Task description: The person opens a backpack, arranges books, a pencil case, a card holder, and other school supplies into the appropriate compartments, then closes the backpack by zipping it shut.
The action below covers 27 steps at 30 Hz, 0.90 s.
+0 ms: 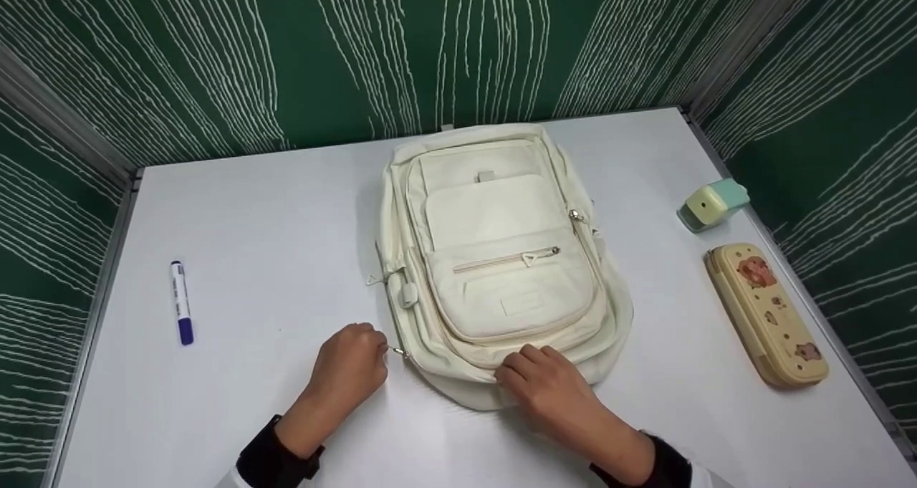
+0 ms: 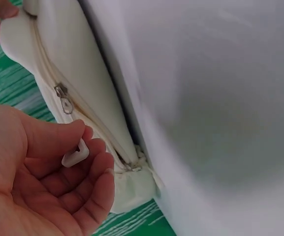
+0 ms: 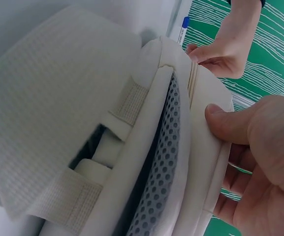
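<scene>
A cream backpack (image 1: 509, 216) lies on its back on the white table, front pocket facing up. At its near left corner my left hand (image 1: 351, 362) pinches a zipper pull (image 2: 76, 156) between thumb and fingers; the metal zipper slider (image 2: 63, 96) sits on the side zip. My right hand (image 1: 548, 391) grips the near edge of the bag, its thumb (image 3: 219, 115) on the cream fabric and the fingers curled behind. In the right wrist view, grey mesh (image 3: 159, 172) and a wide webbing strap (image 3: 58, 98) show on the bag's near end.
On the left of the table (image 1: 272, 230) lies a white marker (image 1: 180, 302) with blue ends. At the right stand a green and yellow pencil sharpener (image 1: 709, 205) and a yellow pencil case (image 1: 766, 316) with printed pictures. Green walls with white lines (image 1: 473, 44) surround the table.
</scene>
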Available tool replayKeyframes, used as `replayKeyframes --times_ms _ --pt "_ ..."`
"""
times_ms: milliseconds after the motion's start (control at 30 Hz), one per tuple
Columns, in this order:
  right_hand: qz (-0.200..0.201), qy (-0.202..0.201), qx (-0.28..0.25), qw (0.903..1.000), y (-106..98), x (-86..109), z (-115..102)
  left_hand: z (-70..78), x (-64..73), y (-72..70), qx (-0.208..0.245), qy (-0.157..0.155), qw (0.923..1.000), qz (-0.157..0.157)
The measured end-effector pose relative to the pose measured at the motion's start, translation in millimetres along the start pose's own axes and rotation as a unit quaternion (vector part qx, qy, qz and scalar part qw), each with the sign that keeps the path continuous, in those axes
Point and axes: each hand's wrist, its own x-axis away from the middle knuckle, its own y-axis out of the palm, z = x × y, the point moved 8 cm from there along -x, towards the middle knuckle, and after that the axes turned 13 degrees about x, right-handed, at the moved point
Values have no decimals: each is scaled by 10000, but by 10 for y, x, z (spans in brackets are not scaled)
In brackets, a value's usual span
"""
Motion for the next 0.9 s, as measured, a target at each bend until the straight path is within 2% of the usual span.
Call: replayKeyframes --times_ms 300,567,767,900 --pt "-22 -19 3 10000 -17 4 0 -118 -234 -40 -218 -88 9997 -43" --pt "8 -33 -43 10000 -32 -10 10 -320 -486 -66 -394 -318 9987 -40" --pt "-54 -11 -160 9999 -40 -1 4 -469 -707 -97 -247 -577 9980 -6" --pt "-74 -28 -194 9998 -44 7 -10 -541 -810 -100 -201 -568 9981 145"
